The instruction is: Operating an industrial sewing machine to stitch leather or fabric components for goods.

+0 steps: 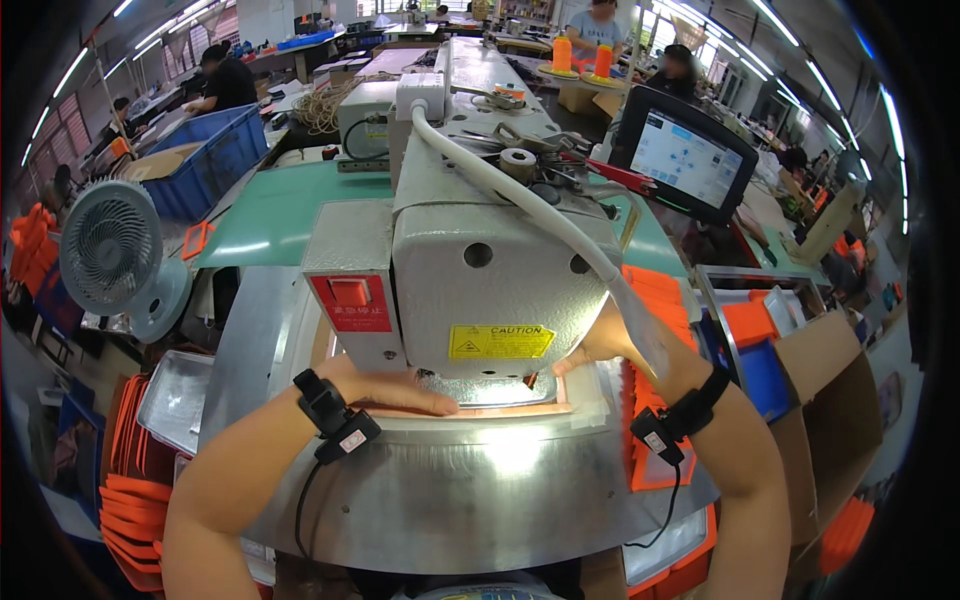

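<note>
now left hand on pinkish frame, right hand at right side

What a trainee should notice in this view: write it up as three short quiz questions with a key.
1. Which of these stands left of the grey machine head?
A) the dark-framed screen
B) the round grey fan
C) the orange thread cones

2. True or false: the left hand is by the near edge of the pale orange frame.

3. Which hand is nearer the stacked bright orange pieces at the machine's right?

Key:
1. B
2. True
3. The right hand
</note>
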{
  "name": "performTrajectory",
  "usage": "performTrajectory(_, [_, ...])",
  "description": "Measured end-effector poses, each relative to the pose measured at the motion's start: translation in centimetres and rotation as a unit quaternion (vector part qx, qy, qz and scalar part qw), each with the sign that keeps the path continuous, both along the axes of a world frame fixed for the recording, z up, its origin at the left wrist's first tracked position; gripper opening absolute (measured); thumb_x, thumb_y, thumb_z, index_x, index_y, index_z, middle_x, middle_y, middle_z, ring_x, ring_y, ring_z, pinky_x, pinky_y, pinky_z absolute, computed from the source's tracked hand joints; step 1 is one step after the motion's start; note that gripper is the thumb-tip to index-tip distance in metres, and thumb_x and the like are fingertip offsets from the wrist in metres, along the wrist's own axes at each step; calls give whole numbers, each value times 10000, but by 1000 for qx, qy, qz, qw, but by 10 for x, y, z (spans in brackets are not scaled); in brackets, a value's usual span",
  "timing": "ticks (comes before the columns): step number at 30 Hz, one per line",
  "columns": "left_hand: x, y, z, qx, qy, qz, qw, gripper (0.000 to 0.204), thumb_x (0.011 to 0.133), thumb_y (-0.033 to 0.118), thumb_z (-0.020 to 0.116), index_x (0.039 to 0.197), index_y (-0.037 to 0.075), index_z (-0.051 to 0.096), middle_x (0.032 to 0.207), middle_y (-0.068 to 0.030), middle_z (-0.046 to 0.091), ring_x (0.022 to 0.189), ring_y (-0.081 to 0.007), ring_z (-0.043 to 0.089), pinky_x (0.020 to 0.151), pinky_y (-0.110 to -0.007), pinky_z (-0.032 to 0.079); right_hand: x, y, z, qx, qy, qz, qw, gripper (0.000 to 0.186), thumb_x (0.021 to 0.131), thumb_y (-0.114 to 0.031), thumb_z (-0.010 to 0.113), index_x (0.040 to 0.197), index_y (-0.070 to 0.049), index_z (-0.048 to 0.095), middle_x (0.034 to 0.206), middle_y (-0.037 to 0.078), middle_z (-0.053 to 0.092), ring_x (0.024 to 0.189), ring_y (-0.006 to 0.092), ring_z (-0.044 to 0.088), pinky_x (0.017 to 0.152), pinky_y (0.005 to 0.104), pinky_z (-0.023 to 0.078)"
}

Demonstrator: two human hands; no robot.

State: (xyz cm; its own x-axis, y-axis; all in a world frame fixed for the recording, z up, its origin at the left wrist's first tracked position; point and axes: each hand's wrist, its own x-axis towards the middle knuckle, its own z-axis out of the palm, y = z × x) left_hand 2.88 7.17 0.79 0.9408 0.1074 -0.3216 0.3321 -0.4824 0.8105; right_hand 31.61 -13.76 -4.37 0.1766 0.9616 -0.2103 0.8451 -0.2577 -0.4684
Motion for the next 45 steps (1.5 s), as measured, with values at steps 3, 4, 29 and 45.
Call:
performTrajectory(3, [1, 4, -16, 33, -11, 12, 999, 787, 644, 539, 897, 1196, 27, 665, 1067, -108, 696, 1003, -226, 657, 857, -343, 521, 9, 5, -5, 0, -22, 3, 1000, 904, 641, -494, 892, 1355, -62, 545, 1328, 215, 592, 1297, 394, 483, 1103, 466, 321])
performTrajectory(4, [2, 3, -17, 48, -23, 2, 999, 810, 648, 569, 879, 1202, 22, 657, 1067, -107, 692, 1006, -227, 653, 863, -342, 515, 10, 8, -3, -13, -14, 15, 1000, 874, 648, -486, 891, 1339, -58, 570, 1321, 213, 603, 1276, 391, 511, 1090, 448, 360])
performTrajectory(29, [-115, -13, -48, 360, -163, 228, 890, 286, 834, 100, 592, 1082, -42, 598, 795, -276, 626, 784, -434, 645, 674, -505, 496, -157, -61, 2, 134, -140, -176, 965, 544, 828, -151, 633, 1327, 40, 526, 701, 213, 654, 681, 417, 658, 633, 491, 518])
performTrajectory(45, [-146, -146, -1, -153, -463, 365, 793, 1077, 909, 444, 694, 1573, -9, -22, 1581, -191, 271, 1424, -262, 346, 1154, -364, 284, -137, -17, -19, 185, 46, -83, 978, 503, 805, -92, 773, 1275, -6, 614, 769, 122, 650, 698, 226, 640, 674, 363, 506])
